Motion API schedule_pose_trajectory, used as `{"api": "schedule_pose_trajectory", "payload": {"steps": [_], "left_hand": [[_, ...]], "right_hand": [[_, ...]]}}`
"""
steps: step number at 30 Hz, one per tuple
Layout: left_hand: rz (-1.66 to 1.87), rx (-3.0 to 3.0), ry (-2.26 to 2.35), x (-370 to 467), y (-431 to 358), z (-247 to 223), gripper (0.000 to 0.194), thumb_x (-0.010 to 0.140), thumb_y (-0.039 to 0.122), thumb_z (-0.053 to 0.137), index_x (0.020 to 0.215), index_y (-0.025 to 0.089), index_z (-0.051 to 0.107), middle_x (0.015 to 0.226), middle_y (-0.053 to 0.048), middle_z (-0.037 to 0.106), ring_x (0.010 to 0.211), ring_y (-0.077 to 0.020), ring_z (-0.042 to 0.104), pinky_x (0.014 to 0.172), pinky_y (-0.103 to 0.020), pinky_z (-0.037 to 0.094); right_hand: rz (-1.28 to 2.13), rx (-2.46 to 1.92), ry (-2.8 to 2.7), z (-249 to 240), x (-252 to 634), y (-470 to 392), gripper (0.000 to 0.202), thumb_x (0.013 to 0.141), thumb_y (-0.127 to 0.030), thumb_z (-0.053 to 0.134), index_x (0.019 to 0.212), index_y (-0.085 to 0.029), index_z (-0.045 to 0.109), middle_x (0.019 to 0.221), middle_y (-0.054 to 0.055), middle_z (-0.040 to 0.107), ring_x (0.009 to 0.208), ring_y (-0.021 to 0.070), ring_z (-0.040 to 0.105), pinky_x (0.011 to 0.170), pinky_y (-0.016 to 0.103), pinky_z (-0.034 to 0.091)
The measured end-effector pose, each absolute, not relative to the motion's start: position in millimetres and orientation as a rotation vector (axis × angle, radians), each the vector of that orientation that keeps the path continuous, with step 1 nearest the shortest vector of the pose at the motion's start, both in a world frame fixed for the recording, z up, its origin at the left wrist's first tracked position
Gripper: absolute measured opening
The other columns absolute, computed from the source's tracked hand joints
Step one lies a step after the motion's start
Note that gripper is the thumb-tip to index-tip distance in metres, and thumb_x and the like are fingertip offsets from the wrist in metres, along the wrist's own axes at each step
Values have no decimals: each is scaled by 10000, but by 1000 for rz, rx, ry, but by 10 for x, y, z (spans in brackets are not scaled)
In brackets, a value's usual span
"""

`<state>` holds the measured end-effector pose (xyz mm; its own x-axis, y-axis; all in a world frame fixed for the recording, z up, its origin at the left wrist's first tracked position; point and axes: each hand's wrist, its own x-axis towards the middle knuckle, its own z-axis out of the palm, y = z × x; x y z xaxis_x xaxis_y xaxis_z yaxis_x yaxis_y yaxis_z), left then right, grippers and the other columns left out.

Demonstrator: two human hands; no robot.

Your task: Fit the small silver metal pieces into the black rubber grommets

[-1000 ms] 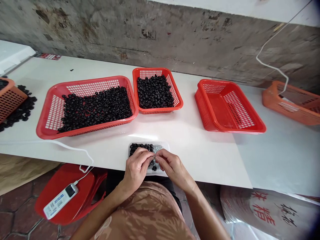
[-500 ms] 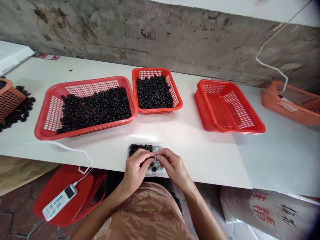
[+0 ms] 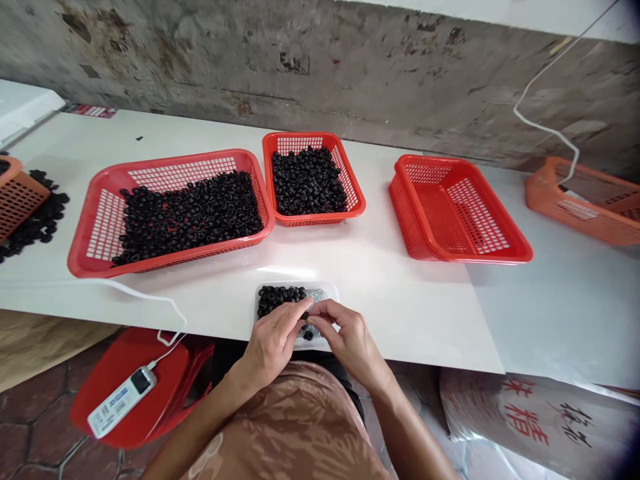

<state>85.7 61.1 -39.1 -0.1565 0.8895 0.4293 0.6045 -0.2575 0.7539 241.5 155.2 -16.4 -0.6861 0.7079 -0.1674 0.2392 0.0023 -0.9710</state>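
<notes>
A small white tray (image 3: pixel 327 289) lies at the table's front edge, with black ring-shaped pieces (image 3: pixel 281 295) on its left side and small shiny silvery pieces (image 3: pixel 317 294) on its right. My left hand (image 3: pixel 273 340) is over the tray's left part, its fingers closed around a small black piece between the hands. My right hand (image 3: pixel 351 340) meets it from the right, thumb and forefinger pinched at the same spot; whatever else the fingertips hold is too small to make out. One black piece (image 3: pixel 309 335) lies below the fingertips.
Two red baskets (image 3: pixel 173 261) (image 3: pixel 315 217) of black pieces stand behind the tray. Stacked red baskets (image 3: pixel 463 257) and an orange basket (image 3: pixel 580 223) are at the right. Another orange basket (image 3: pixel 20 200) is far left. A white cable (image 3: pixel 145 293) runs to a power strip (image 3: pixel 123 403) on a red stool (image 3: pixel 135 427).
The fingertips have shifted slightly left and down over the tray, and a dark piece now shows between them. My left hand has turned a little, fingers straighter. The view has shifted slightly.
</notes>
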Motion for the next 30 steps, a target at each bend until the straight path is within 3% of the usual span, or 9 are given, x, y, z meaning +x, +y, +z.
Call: {"api": "schedule_pose_trajectory", "payload": {"steps": [5,8,12,16,19,22,30], "left_hand": [[1359,1727,1388,749,463,-300,519,922,71,630,1389,280,542,1148,-53,742,1014,-162,719,897,-236,580],[1394,1517,1346,727,394,-317,453,915,82,646,1315,291,605,1083,-34,738,936,-151,722,853,-233,590],[1432,1100,1248,722,377,-385,205,949,149,616,1099,246,717,1005,-31,664,749,-117,690,708,-232,598],[1526,835,1137,692,414,-462,77,894,189,705,961,202,740,992,-33,630,717,-117,676,691,-244,588],[1596,731,1097,680,440,-504,35,880,196,722,914,198,718,948,-20,633,678,-102,648,646,-226,552],[1611,683,1112,685,448,-525,84,885,198,712,966,218,705,940,-15,640,709,-105,633,654,-219,522],[1624,696,1101,674,442,-548,52,870,235,726,908,205,745,939,-29,611,728,-122,595,672,-250,497]], "right_hand": [[2679,-702,-1123,-323,2405,1454,436,759,-450,825,932,-213,502,730,-75,535,390,22,346,332,164,319],[2695,-680,-1018,-354,2358,1338,455,778,-485,812,947,-218,485,732,-78,536,374,13,329,313,155,310],[2164,-917,-1501,-336,2364,1362,364,917,-537,645,1016,-197,560,736,-38,582,411,41,423,391,182,346],[1187,-1076,-2180,-343,2428,1553,199,1019,-327,516,1004,-184,653,914,50,650,718,122,607,661,233,465],[747,-1061,-2633,-369,2362,1630,204,1009,-150,468,997,-180,669,951,66,647,799,154,619,708,250,440],[520,-1068,-3005,-389,2203,1637,186,962,-80,511,958,-175,670,934,67,643,819,175,622,684,256,408],[494,-1169,-3141,-383,2061,1670,136,1010,-189,501,1024,-181,636,1003,74,644,845,166,648,612,248,382]]}}
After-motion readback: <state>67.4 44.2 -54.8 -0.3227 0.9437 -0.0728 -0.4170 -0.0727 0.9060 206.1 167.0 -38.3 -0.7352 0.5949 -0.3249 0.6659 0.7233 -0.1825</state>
